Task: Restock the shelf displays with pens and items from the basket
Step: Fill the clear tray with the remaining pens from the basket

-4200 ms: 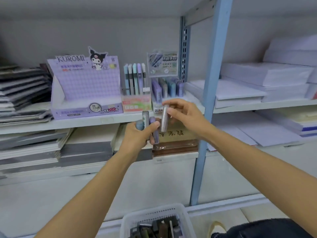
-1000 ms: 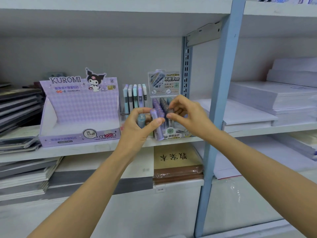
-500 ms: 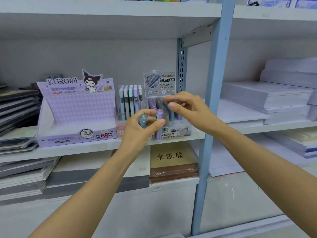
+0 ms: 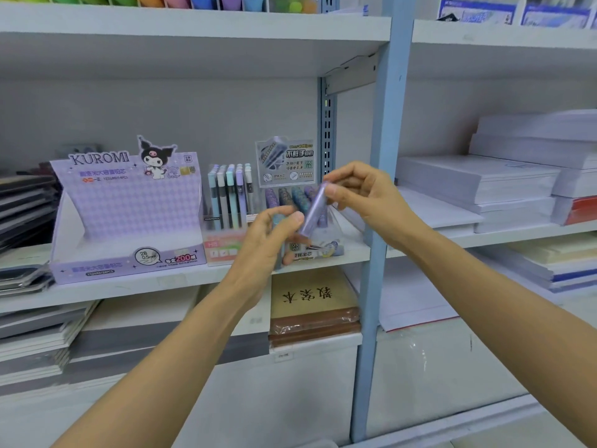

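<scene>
Here, a purple tube [image 4: 314, 211] is pinched at its upper end by the right grip [image 4: 368, 198], whose thumb and curled fingers are closed on it. The lower end is held by the left grip [image 4: 268, 244]: the thumb [image 4: 294, 218] is pressed against the tube's side and the other fingers are curled beneath. The tube is thus held by both grips at once, tilted, with its top leaning to the right. A bit of teal is seen behind the left fingers; whether a second tube is held there cannot be told.

The tube is held in the air just in front of a clear display [image 4: 286, 160], which is topped by a printed card and filled with rows of purple and teal tubes. The display is set on a white shelf [image 4: 181, 281], close to a blue post [image 4: 376, 253]. Just to its left, pastel pens [image 4: 229, 195] are stood upright in a small stand, and beside that a lilac Kuromi box [image 4: 129, 215] is placed. Dark notebooks [image 4: 24, 205] are stacked at the shelf's far left.

Beyond the post, white paper [image 4: 484, 182] is piled in reams. On the shelf below, under the display, a brown book [image 4: 313, 302] is laid flat.
</scene>
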Motion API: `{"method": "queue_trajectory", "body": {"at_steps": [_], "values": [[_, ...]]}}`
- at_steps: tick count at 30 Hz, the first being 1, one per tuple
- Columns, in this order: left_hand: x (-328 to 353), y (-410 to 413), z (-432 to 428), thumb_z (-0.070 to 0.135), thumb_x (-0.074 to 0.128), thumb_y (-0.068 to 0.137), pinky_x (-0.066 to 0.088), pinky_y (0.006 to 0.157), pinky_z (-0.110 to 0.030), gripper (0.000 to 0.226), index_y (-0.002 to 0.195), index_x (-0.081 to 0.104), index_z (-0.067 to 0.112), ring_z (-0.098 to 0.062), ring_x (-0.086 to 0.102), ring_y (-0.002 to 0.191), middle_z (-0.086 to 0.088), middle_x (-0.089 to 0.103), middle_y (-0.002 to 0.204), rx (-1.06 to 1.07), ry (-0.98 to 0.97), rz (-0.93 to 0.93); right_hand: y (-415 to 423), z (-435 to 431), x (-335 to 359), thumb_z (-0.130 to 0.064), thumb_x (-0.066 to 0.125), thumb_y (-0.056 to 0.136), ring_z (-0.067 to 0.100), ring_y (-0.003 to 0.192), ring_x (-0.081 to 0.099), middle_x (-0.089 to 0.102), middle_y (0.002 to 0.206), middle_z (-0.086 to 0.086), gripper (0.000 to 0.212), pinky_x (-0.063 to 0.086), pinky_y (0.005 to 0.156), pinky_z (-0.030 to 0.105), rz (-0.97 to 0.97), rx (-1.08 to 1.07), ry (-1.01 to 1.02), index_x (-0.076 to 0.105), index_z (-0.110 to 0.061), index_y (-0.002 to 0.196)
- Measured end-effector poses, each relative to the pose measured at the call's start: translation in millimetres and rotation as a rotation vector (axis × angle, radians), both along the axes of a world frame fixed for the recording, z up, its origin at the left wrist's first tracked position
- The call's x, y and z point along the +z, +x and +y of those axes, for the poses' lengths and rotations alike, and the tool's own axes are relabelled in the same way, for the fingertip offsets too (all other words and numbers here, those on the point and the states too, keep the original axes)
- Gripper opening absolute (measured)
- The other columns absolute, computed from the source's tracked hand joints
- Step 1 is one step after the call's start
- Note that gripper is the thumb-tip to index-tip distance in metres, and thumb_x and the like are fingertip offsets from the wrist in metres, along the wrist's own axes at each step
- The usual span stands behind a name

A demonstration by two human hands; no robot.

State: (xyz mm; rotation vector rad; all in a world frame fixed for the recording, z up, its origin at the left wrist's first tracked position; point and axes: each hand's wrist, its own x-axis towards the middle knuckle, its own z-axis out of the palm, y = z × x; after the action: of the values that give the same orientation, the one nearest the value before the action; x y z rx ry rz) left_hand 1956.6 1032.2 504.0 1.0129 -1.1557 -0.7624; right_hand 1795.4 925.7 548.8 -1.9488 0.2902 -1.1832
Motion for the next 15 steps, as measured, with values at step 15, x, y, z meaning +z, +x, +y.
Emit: {"method": "queue_trajectory", "body": {"at_steps": [15], "values": [[-10, 10, 5, 0.029, 0.041, 0.102, 0.053, 0.072, -0.030, 0.028, 0.124, 0.052, 0.016, -0.016, 0.059, 0.070, -0.001, 0.063, 0.076, 0.004, -0.074, -0.129, 7, -31, -18, -0.009, 0.068, 0.088, 0.021, 0.083, 0.065, 0.068, 0.085, 0.003, 0.009, 0.049, 0.074, 0.018, 0.210, -0.448, -0.320, 0.066, -0.005, 0.096]]}}
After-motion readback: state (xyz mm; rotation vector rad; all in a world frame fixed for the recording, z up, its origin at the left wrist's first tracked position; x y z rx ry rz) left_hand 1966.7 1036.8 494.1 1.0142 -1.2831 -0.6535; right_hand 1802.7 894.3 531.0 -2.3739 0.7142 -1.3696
